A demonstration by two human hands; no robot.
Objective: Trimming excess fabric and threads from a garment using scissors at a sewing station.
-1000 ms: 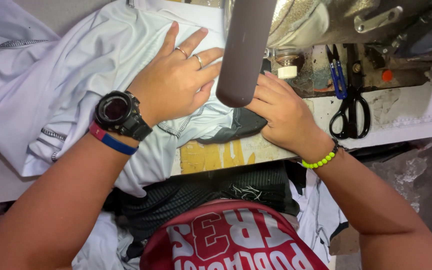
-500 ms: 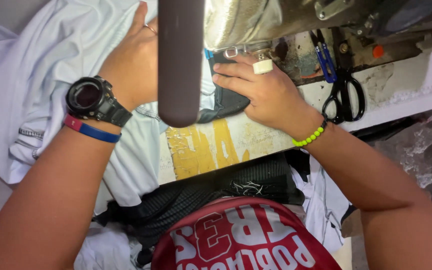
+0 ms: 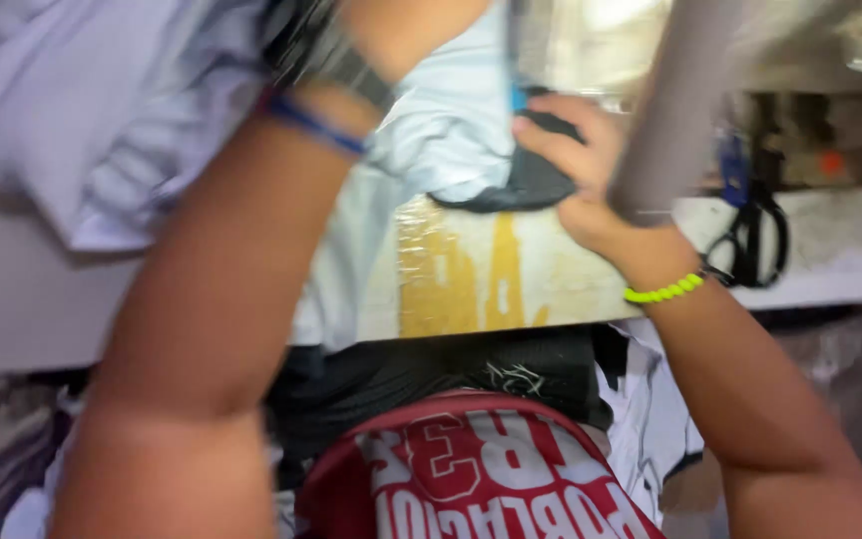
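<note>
Worn tabletop (image 3: 471,289) edge near, right hand (image 3: 576,165) fingers pressed flat on dark fabric (image 3: 526,185), left hand seemingly off-frame

From where I sit, the pale blue garment (image 3: 122,110) reads as soft, matt woven cloth, with a dark matt fabric piece (image 3: 526,185) under my right hand (image 3: 576,165). The worktable (image 3: 471,279) looks worn, with glossy clear tape over yellowed patches; the scissors (image 3: 755,235) have dark, smooth handles.

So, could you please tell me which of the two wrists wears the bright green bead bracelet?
The right wrist's green bead bracelet; the left wrist has a blue band instead.
</note>
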